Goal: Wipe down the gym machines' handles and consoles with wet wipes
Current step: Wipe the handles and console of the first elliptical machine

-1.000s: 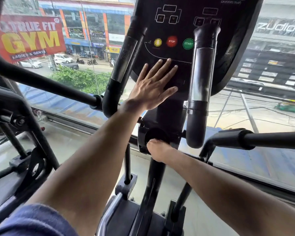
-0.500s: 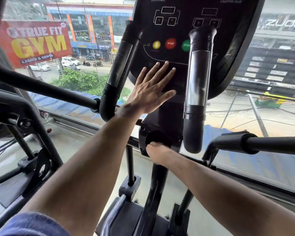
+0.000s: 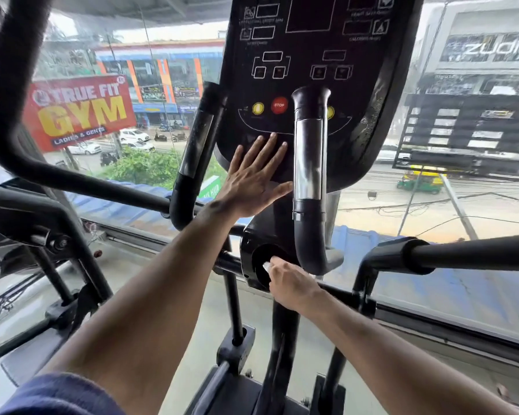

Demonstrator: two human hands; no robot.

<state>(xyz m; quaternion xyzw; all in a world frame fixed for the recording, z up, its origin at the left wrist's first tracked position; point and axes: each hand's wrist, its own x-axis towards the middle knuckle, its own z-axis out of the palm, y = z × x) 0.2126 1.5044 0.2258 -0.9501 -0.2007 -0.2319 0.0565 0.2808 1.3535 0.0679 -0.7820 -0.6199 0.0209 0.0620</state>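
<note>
My left hand (image 3: 252, 178) lies flat and open, fingers spread, pressed on the lower edge of the black console (image 3: 309, 85), just beneath the yellow button (image 3: 258, 108) and red stop button (image 3: 279, 105). My right hand (image 3: 291, 283) is curled closed around a wet wipe (image 3: 266, 267), of which only a small white corner shows, held against the round black hub (image 3: 259, 262) on the machine's post below the console. The wipe looks thin, limp and damp. I judge it weighs almost nothing and will bunch or slip unless pinched in a wad under the fingertips. The upright handle (image 3: 309, 163), black with a shiny metal sleeve, stands just right of my left hand and looks rigid and smooth. Compared with a second ago, the view has tilted upward, showing more of the console's display panels. Both hands sit roughly where they were.
</note>
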